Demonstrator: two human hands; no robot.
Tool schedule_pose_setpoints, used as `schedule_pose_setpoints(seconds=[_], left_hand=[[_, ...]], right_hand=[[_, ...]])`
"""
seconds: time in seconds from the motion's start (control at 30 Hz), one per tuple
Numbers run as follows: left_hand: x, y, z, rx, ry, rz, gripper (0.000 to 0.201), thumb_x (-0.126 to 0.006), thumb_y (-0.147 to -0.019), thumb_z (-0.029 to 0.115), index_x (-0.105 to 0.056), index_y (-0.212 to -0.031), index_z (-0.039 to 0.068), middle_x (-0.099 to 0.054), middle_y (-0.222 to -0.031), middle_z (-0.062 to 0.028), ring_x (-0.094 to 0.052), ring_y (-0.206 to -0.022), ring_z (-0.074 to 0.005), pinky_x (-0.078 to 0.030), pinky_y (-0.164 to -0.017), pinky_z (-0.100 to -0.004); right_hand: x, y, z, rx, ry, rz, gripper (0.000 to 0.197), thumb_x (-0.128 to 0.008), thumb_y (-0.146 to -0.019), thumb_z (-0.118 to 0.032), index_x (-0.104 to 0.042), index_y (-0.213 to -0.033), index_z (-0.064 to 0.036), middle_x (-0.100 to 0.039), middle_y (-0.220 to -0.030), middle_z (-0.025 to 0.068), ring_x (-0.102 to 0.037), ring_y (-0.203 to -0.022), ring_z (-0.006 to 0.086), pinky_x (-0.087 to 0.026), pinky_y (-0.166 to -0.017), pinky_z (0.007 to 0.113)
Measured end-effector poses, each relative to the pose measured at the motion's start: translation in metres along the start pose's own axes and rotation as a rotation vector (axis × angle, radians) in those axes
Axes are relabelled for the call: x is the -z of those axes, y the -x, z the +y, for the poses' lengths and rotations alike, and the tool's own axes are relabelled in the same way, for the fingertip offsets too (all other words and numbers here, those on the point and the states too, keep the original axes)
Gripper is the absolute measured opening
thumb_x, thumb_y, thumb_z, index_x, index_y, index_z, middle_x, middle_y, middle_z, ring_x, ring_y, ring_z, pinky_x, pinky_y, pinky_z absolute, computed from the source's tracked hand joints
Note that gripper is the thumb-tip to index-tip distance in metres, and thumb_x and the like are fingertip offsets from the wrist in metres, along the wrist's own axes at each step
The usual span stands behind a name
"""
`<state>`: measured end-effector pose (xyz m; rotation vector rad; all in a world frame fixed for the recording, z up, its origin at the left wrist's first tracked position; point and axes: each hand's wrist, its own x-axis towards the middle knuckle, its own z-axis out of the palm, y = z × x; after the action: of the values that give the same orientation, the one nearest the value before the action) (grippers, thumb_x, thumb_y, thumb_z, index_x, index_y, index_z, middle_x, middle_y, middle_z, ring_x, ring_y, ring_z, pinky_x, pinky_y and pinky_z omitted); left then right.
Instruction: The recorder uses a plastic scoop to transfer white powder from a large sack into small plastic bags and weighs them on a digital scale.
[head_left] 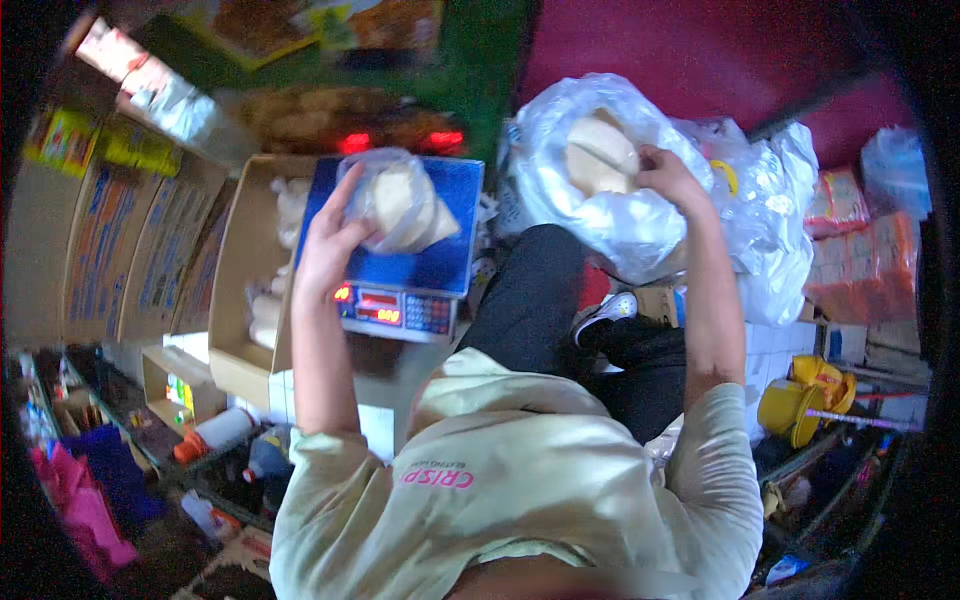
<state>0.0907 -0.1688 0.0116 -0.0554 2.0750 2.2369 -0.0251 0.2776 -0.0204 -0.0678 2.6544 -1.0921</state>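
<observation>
My left hand is at the left side of a small clear plastic bag, with its thumb and fingers around the bag's edge. A pale, cream-coloured content fills this bag, which rests on the blue plate of a digital scale. My right hand reaches into a large sack lined with clear plastic. Its fingers are bent together at the edge of a pale rounded mass inside. Whether they grip a scoop or the pale stuff itself is hidden. Red digits glow on the scale's panel.
An open cardboard box with filled white bags stands left of the scale. More plastic bags and orange packs lie at the right. A yellow bucket stands lower right. Shelves with bottles are lower left.
</observation>
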Motion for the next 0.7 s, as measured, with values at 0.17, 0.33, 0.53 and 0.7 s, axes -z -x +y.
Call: schedule_pose_setpoints(seconds=[0.17, 0.33, 0.53, 0.7], left_hand=[[-0.001, -0.005, 0.003, -0.043, 0.129, -0.061, 0.071, -0.052, -0.065, -0.005, -0.029, -0.133, -0.002, -0.048, -0.120, -0.0103, -0.053, -0.093, -0.0115, -0.042, -0.080, -0.0219], [0.008, -0.005, 0.003, -0.168, -0.022, -0.050, 0.076, -0.052, -0.062, -0.004, -0.026, -0.133, -0.004, -0.045, -0.124, -0.0136, -0.055, -0.082, -0.0122, -0.042, -0.078, -0.0234], [0.015, 0.002, 0.012, -0.090, -0.072, -0.084, 0.077, -0.053, -0.063, -0.004, -0.025, -0.135, -0.002, -0.038, -0.132, -0.0120, -0.044, -0.112, -0.0152, -0.038, -0.088, -0.0239], [0.020, 0.001, 0.008, -0.070, -0.158, -0.125, 0.076, -0.054, -0.067, -0.002, -0.022, -0.136, 0.000, -0.039, -0.130, -0.0099, -0.052, -0.087, -0.0096, -0.043, -0.076, -0.0216]], right_hand=[[-0.018, 0.008, -0.096, 0.308, 0.058, -0.137, 0.036, -0.059, -0.061, -0.013, -0.058, -0.094, 0.0015, -0.060, -0.081, 0.0066, -0.054, -0.073, 0.0163, -0.043, -0.068, 0.028], [-0.086, 0.014, -0.227, 0.338, 0.561, -0.210, 0.032, -0.055, -0.067, -0.012, -0.060, -0.097, -0.0025, -0.061, -0.092, 0.0154, -0.057, -0.090, 0.0283, -0.041, -0.082, 0.035], [-0.163, 0.034, -0.280, 0.875, 1.242, 0.271, 0.019, -0.054, -0.071, -0.013, -0.063, -0.088, -0.0100, -0.058, -0.089, 0.0051, -0.053, -0.092, 0.0203, -0.028, -0.094, 0.047], [-0.138, 0.038, -0.267, 0.885, 1.098, 0.380, 0.018, -0.051, -0.072, -0.013, -0.061, -0.088, -0.0100, -0.056, -0.085, 0.0044, -0.052, -0.092, 0.0204, -0.028, -0.093, 0.048]])
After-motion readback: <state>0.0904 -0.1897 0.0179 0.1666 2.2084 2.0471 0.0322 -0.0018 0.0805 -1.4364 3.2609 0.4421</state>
